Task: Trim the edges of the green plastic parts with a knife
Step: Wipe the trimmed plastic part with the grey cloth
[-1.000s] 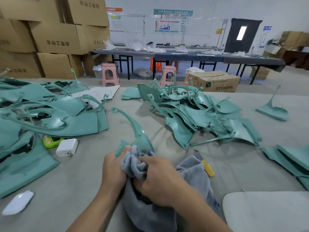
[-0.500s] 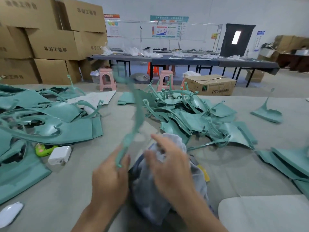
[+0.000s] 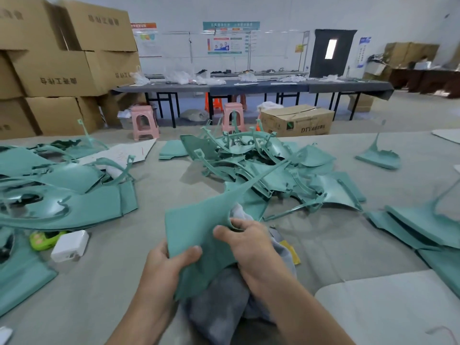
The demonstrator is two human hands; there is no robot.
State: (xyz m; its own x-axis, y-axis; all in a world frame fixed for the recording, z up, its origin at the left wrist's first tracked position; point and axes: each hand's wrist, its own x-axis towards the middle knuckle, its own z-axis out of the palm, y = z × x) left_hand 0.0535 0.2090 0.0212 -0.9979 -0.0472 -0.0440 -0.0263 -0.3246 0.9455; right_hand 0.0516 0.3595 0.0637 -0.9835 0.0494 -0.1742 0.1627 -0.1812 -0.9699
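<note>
While raised just above the bench (image 3: pixel 311 235), held flat: one green plastic part (image 3: pixel 196 227), its thin arm pointing away toward the central pile of green parts (image 3: pixel 268 168). Gripped at the near left edge by left hand (image 3: pixel 166 265), thumb on top; pinched at right edge by right hand (image 3: pixel 251 245). Draped underneath, grey cloth (image 3: pixel 219 305). Glimpsed beside the cloth, yellow knife handle (image 3: pixel 291 252).
</note>
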